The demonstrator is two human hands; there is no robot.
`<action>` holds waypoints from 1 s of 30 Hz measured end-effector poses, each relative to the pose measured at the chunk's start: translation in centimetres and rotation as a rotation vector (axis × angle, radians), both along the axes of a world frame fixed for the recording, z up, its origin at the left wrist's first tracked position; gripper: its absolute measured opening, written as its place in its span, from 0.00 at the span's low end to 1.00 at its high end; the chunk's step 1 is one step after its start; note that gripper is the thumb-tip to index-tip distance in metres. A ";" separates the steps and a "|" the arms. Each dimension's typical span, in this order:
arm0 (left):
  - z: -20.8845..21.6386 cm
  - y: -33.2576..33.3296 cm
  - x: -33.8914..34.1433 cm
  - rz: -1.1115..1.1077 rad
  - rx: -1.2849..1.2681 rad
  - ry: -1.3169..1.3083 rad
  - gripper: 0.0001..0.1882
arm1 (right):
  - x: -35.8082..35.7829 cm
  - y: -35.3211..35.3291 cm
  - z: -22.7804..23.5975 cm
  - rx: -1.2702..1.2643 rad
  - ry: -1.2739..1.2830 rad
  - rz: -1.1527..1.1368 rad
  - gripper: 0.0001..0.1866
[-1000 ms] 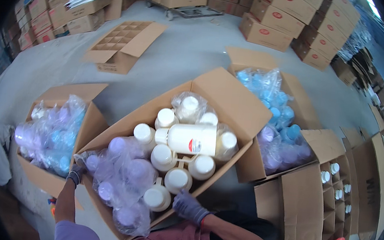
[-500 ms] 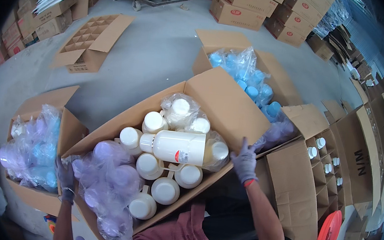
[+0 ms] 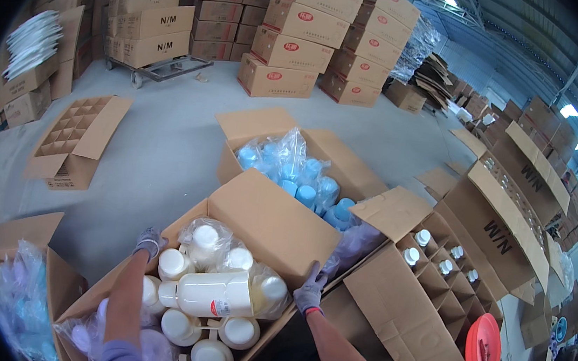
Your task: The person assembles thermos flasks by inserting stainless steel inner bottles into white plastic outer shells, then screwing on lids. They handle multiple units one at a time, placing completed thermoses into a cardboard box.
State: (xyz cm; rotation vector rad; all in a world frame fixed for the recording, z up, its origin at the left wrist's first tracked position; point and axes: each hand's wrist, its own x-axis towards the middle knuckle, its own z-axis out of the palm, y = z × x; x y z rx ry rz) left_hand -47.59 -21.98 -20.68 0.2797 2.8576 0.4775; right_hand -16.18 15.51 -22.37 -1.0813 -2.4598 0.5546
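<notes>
A large open cardboard box [image 3: 231, 195] in front of me holds several white bottles with white caps, some in clear plastic bags. One white bottle with a red label [image 3: 215, 294] lies on its side across the others. Purple bagged bottles [image 3: 151, 351] fill the near left end, partly hidden by my forearm. My left hand [image 3: 149, 241], in a grey glove, grips the box's far left edge. At the right corner my gloved right hand [image 3: 309, 294] holds the box by its edge and raised flap, a red band at the wrist.
Another box holds blue bagged bottles [image 3: 306, 195] just beyond. A box with purple and blue ones [image 3: 19, 300] stands at left. At right is a divided box [image 3: 394, 318] with several white-capped bottles and a red round dish [image 3: 483, 347]. Stacked cartons [image 3: 298, 23] stand behind.
My left hand has moved from the box's near left end to its far left edge. My right hand remains at the right corner. The view has tilted up and turned right.
</notes>
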 end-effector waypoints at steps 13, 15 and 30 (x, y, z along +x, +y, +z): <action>10.7 -6.9 10.3 -0.166 0.261 0.144 0.20 | 11.9 -2.4 14.2 -0.037 -0.089 0.182 0.37; 13.0 -7.2 11.8 -0.202 0.355 0.172 0.19 | 14.3 -3.1 15.5 0.127 -0.044 0.238 0.31; 7.7 -0.7 9.1 -0.091 0.163 0.040 0.25 | 10.2 0.4 14.4 -0.014 -0.615 0.459 0.22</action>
